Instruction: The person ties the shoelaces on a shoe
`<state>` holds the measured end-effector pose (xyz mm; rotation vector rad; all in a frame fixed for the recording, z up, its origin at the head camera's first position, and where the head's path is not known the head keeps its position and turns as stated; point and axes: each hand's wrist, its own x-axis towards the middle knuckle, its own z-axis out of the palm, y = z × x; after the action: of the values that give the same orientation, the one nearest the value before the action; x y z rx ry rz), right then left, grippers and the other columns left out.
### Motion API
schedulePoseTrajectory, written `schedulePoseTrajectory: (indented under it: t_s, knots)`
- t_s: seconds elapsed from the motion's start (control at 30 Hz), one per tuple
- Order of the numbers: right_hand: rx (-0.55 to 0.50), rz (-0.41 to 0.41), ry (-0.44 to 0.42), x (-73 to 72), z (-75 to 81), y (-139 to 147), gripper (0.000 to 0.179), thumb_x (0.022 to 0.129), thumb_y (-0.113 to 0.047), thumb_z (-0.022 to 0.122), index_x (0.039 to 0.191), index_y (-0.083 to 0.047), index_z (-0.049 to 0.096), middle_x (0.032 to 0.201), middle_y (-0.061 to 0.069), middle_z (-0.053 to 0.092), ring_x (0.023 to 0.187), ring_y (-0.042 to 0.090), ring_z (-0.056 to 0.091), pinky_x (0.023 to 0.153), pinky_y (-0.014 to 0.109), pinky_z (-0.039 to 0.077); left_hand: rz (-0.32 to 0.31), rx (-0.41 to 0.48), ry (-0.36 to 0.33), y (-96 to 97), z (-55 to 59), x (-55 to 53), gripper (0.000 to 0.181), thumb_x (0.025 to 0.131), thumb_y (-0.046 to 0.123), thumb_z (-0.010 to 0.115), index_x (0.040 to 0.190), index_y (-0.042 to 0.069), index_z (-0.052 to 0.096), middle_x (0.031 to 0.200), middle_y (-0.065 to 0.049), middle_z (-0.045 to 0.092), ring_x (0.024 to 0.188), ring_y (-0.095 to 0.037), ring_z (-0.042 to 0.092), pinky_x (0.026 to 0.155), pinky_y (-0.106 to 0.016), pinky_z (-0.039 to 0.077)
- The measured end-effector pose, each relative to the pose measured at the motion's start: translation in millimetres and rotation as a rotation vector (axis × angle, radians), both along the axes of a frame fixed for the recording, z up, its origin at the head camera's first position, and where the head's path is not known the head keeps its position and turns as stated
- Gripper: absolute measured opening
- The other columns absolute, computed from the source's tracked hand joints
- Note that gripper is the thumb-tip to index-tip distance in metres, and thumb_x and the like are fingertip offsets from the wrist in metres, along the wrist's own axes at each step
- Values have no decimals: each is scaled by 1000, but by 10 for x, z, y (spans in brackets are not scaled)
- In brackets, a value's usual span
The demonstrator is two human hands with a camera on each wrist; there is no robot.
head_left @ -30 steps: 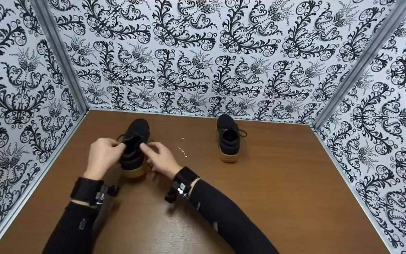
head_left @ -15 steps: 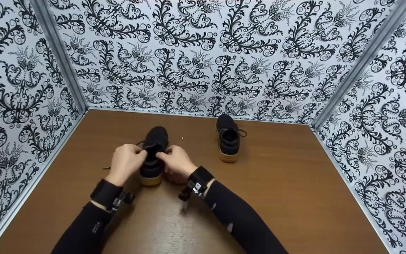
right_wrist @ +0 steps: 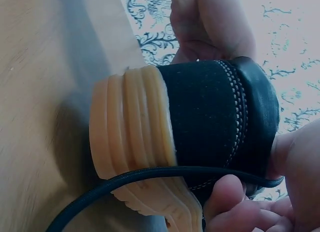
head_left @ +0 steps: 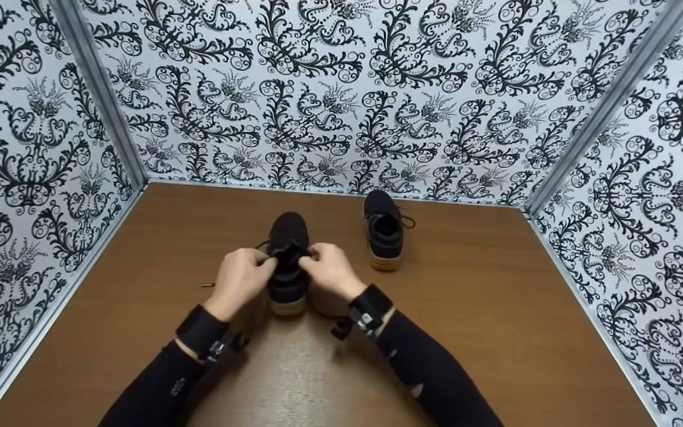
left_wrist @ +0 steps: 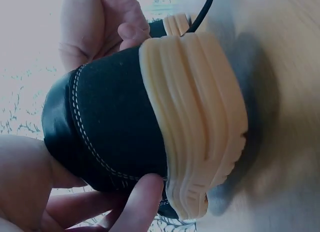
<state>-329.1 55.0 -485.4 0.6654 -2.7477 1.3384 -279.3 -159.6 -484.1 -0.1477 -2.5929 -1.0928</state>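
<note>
the nearer shoe (left_wrist: 120,111) looks matt and suede-like, its collar (left_wrist: 60,124) glossy and leathery, its sole (left_wrist: 197,106) rubbery; the wood-look tabletop (head_left: 300,379) shines faintly.

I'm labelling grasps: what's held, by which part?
The nearer shoe, by both sides of its ankle opening: left hand on one, right hand opposite. Whether the lace is pinched is unclear.
</note>
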Motion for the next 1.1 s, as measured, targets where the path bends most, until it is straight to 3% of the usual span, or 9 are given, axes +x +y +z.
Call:
schedulePoseTrajectory:
  t_s: [0.1,0.3,0.43,0.67,0.9,1.1]
  knots:
    - [-28,24,9,51,21,151,16,100,-16,63,88,-9,72,71,-6,59,60,11,54,64,28,45,-29,10,11,108,6,4,50,100,16,72,55,20,50,53,13,32,50,-12,32,54,-29,27]
    - [-71,30,-32,173,8,429,16,102,-14,62,100,-7,77,64,-6,62,50,10,57,56,26,48,-70,-20,15,336,-11,32,51,99,15,72,55,21,47,55,13,36,52,-13,38,56,-31,33]
    - [-92,17,-65,249,7,558,14,101,-12,62,97,-6,74,59,-7,57,46,9,53,53,26,45,-92,-31,9,460,-16,73,51,99,15,72,55,21,47,55,12,37,53,-14,40,56,-32,35]
    - [-9,0,-44,379,-19,729,23,97,-13,63,77,-15,53,56,-10,45,45,8,48,57,26,39,-123,-47,8,625,-38,183,50,98,15,73,54,21,49,55,12,40,51,-11,42,54,-30,36]
    - [-11,15,-119,443,-12,851,12,96,-13,65,84,-11,64,53,-8,55,41,8,54,51,25,46,-136,-64,24,750,-67,258,51,98,18,73,54,23,47,55,14,40,50,-9,41,53,-29,36]
    - [29,60,-156,477,13,957,11,97,-12,65,87,-9,61,58,-6,55,42,9,54,48,25,45,-147,-120,53,798,-95,330,49,97,20,76,54,23,53,56,14,42,51,-10,43,53,-30,37]
